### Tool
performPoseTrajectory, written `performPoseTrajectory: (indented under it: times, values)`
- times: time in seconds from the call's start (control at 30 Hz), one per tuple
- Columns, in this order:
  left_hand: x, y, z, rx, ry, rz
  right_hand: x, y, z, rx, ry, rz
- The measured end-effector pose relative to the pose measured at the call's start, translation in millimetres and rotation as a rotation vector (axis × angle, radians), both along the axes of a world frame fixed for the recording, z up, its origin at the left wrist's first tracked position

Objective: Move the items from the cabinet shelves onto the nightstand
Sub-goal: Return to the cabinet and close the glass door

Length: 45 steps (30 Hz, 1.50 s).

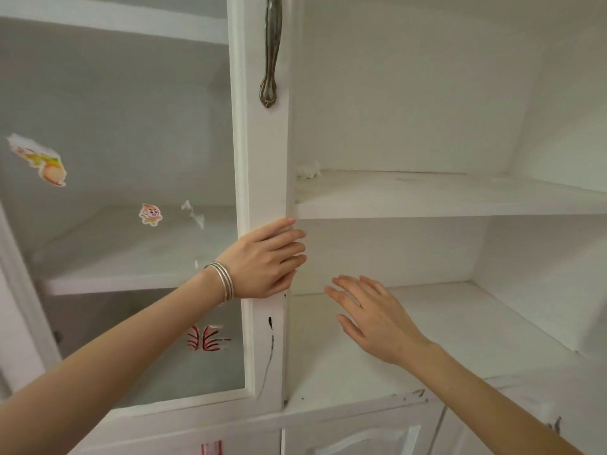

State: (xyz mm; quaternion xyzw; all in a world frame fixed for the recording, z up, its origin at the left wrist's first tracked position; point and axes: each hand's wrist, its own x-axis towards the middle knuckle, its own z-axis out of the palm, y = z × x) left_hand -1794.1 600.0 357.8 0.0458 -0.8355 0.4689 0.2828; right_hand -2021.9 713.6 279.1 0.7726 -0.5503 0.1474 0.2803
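1. Head view: left hand (pixel 266 257) grips white glass-paned cabinet door (pixel 267 165) edge; right hand (pixel 371 318) spread, empty, over lower white shelf (pixel 460 323).
2. Only a crumpled white scrap (pixel 308 169) left, on upper white shelf (pixel 443 195); nightstand unseen; task judged nearly done.

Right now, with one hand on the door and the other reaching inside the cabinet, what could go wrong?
1. The left hand curls its fingers round the edge of the glass door; if the door swings shut, they may get pinched.
2. The white scrap in the back corner of the upper shelf is pale against white paint, so it may be overlooked and left behind.
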Motion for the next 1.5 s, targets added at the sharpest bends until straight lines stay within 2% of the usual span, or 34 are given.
performPoseTrajectory:
  times: [0.43,0.6,0.7,0.9,1.13,1.3,1.5]
  values:
    - [0,8,3,0.075,-0.027,0.078,9,-23,-1,-0.008,-0.014,0.113]
    - [-1,29,-11,0.204,-0.065,0.087,8,-1,-2,0.011,0.001,0.053]
    - [-6,49,-39,0.350,-0.003,0.055,1,21,-9,0.023,-0.014,-0.013]
    - [-37,87,-107,0.670,0.075,0.050,-18,96,-46,0.121,-0.046,-0.197]
    - [-105,156,-161,0.898,-0.085,-0.059,-53,223,-83,0.275,-0.119,-0.532]
    - [-156,220,-185,0.925,-0.251,-0.126,-67,310,-104,0.276,-0.222,-0.702]
    - [-213,309,-197,0.914,-0.324,-0.229,-97,415,-122,0.253,-0.270,-0.817]
